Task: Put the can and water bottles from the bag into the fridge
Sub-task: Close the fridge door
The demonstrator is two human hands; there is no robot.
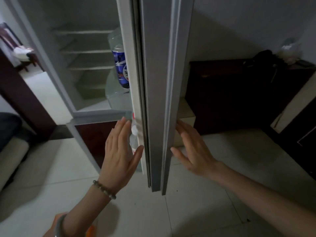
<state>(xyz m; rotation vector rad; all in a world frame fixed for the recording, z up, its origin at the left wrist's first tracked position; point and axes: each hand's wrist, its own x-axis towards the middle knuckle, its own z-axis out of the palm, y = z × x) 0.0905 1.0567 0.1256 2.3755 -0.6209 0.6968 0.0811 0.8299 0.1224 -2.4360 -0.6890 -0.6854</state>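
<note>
The fridge stands open, its grey door [157,82] seen edge-on in the middle of the view. A blue can [121,69] sits in the upper door shelf. Lower in the door, clear water bottles [134,134] with white caps are partly hidden by the door edge. My left hand [119,154] is flat, fingers apart, against the inner side of the door beside the bottles. On the door's outer face lies my right hand [191,149], flat with fingers spread. Neither hand holds anything. The bag is not in view.
White fridge shelves [85,52] show inside the compartment at the left. A dark wooden cabinet [230,93] stands to the right of the door, with dark items on top. The floor [188,211] is pale tile. A cushion edge [12,154] lies at the left.
</note>
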